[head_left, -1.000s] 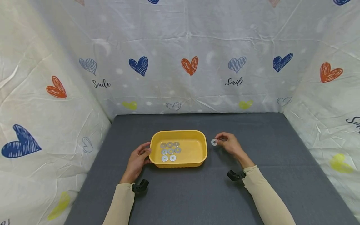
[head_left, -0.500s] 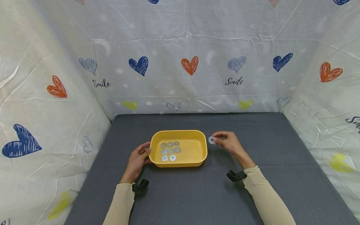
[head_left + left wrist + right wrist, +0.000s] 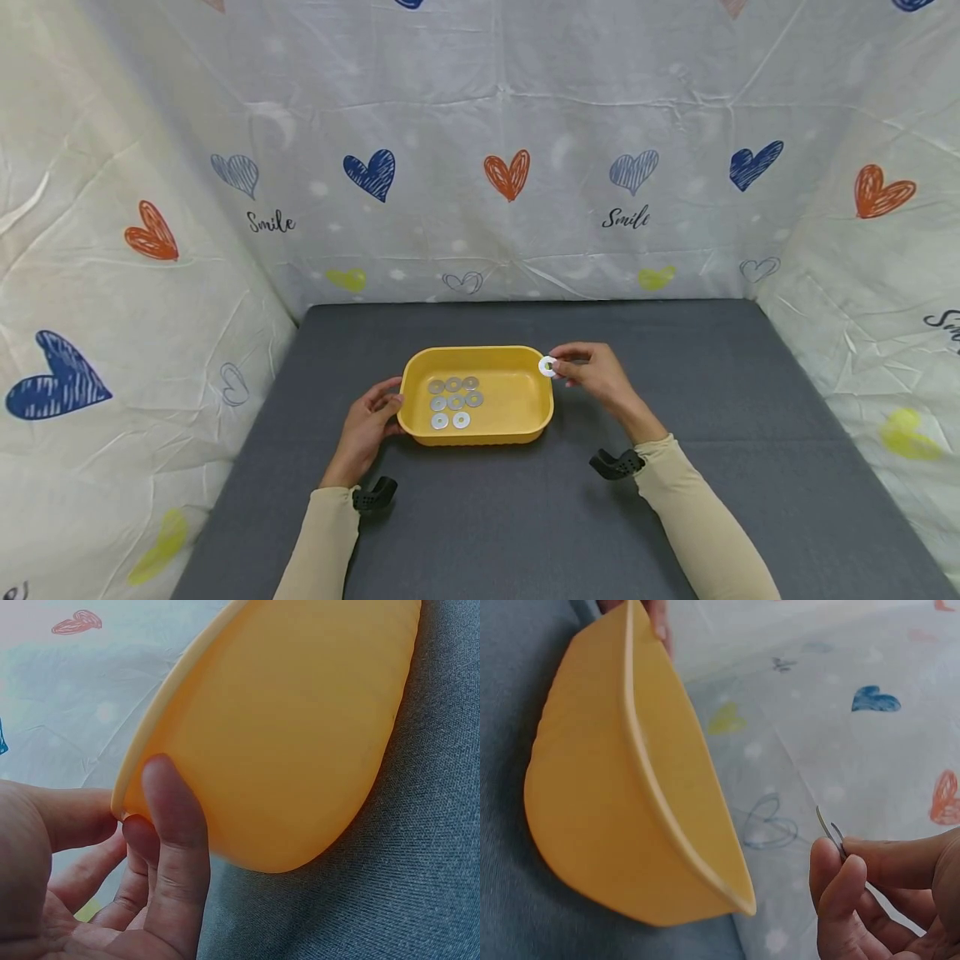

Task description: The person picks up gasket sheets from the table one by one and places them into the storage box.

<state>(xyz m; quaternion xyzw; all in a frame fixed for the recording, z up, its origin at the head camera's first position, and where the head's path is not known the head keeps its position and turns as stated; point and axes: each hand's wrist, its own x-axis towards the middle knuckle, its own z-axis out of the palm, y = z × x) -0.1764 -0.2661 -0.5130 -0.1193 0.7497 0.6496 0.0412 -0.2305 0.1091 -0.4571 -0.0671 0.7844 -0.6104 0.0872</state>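
A yellow plastic tray [image 3: 517, 404] sits on the dark cloth, with several flat silver washers [image 3: 455, 402] laid out in rows in its left half. My left hand [image 3: 362, 433] holds the tray's left end; in the left wrist view, thumb and fingers pinch its rim [image 3: 150, 720]. My right hand [image 3: 600, 379] pinches a washer [image 3: 543, 367] between thumb and fingertips, overlapping the tray's right rim in the head view. The right wrist view has two thin metal edges [image 3: 823, 822] standing out of the fingertips, beside and apart from the tray wall [image 3: 600, 787].
A dark grey cloth [image 3: 480, 517] covers the table around the tray. White curtains [image 3: 450, 233] printed with hearts stand behind and at both sides. Each wrist bears a black strap-like device [image 3: 617, 464].
My right hand has moved left with the washer, from beside the tray to its right rim. The left hand and the tray stay in place.
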